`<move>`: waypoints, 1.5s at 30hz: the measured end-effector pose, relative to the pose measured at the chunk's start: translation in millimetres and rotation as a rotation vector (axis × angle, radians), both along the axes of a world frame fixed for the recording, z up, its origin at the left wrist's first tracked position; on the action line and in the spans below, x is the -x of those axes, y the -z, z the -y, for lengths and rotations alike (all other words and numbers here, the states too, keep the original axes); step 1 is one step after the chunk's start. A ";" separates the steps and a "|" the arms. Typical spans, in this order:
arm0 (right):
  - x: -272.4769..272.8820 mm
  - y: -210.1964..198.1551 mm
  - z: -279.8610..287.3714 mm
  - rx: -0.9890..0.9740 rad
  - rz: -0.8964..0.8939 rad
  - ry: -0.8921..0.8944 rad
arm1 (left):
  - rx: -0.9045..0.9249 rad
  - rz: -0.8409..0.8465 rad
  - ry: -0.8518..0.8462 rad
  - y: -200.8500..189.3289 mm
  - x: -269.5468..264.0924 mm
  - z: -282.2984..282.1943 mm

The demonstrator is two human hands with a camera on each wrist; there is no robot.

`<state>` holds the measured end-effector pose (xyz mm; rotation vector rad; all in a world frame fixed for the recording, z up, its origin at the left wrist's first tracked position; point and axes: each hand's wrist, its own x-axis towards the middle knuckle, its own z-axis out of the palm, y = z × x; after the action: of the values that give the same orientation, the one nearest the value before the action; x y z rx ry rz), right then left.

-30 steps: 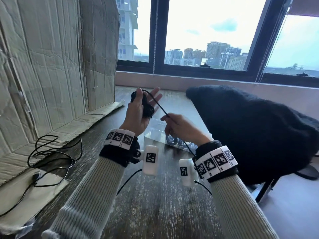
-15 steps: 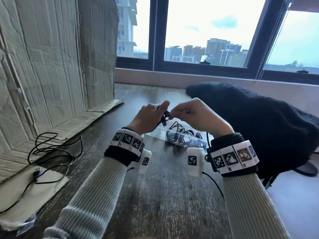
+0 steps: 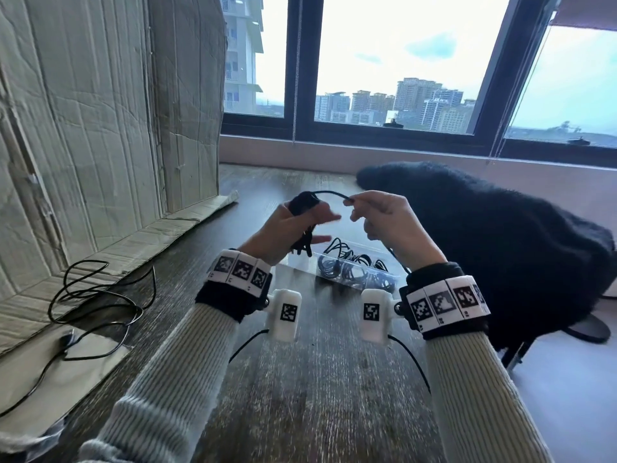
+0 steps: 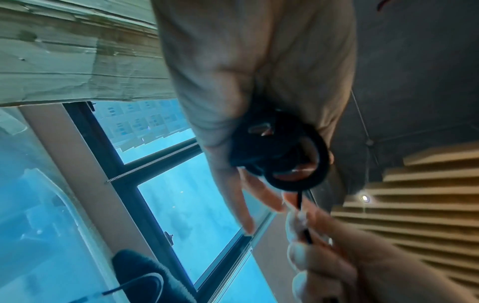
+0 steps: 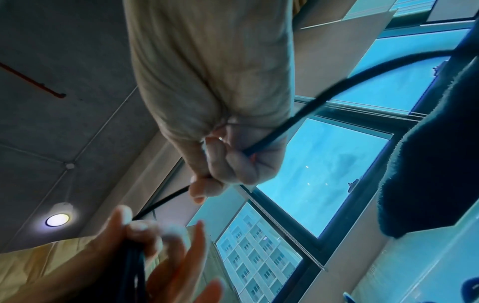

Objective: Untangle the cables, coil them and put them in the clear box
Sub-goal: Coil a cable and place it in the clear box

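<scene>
Two hands are raised above the wooden table (image 3: 300, 412), both on one black cable (image 3: 330, 194). The left hand (image 3: 287, 235) holds the coiled part of that cable: the loops sit between thumb and palm, and in the left wrist view the coil (image 4: 285, 155) hangs as a dark ring under the palm, with the outer fingers (image 4: 243, 205) stretched out and relaxed. The right hand (image 3: 394, 228) pinches the loose run of the cable between thumb and forefinger, its other fingers curled over it; in the right wrist view the cable (image 5: 285, 131) passes through the closed fist and comes out on both sides. A short arc of cable bridges the gap between the two hands.

On the table just beyond the hands lies the clear box (image 3: 354, 272), with several coiled black cables (image 3: 337, 270) already inside it. Left of the box, well apart from it, another loose black cable (image 3: 100, 295) sprawls in loops over the table edge and a flattened piece of cardboard (image 3: 100, 128) that leans upright there. Right of the box a dark fuzzy garment (image 3: 484, 245) is draped over a chair. Behind the box, a window (image 3: 400, 61) shows city buildings.
</scene>
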<state>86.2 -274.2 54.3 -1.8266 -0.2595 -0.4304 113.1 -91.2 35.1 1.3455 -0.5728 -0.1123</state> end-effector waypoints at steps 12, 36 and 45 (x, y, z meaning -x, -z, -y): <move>23.8 -6.3 -32.3 0.531 -0.207 -0.232 | 0.342 -0.119 -0.336 -20.0 0.5 -1.3; 18.4 -19.8 -6.7 0.165 0.218 0.061 | -0.280 0.072 0.171 -10.3 13.2 -9.1; 8.8 -4.0 -19.7 0.273 -0.014 -0.006 | 0.408 -0.139 -0.026 -23.8 -0.4 -17.6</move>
<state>77.4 -254.5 58.3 -2.0940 -0.3266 -0.3930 113.5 -73.7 58.8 0.9405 -0.4316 -0.0627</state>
